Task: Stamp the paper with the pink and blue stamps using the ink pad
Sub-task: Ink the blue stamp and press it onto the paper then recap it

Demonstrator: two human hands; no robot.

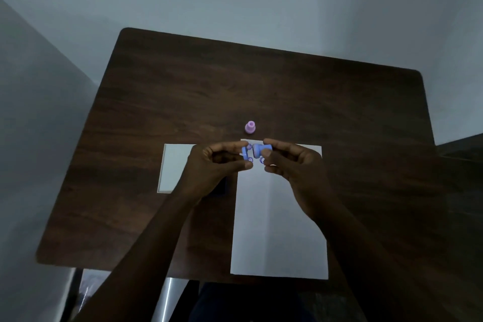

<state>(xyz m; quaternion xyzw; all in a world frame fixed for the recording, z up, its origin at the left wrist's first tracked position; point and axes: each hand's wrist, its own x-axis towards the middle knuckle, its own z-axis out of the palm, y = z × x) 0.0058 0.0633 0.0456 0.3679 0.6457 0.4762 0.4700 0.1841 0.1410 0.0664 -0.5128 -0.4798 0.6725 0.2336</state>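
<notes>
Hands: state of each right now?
Left hand: closed on the blue cap.
Right hand: closed on the blue stamp.

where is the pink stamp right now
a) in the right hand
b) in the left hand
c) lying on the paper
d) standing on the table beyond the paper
d: the pink stamp stands alone on the table just past the paper's far edge, while both hands hold blue pieces: the right hand the blue stamp, the left hand a small blue part.
</notes>
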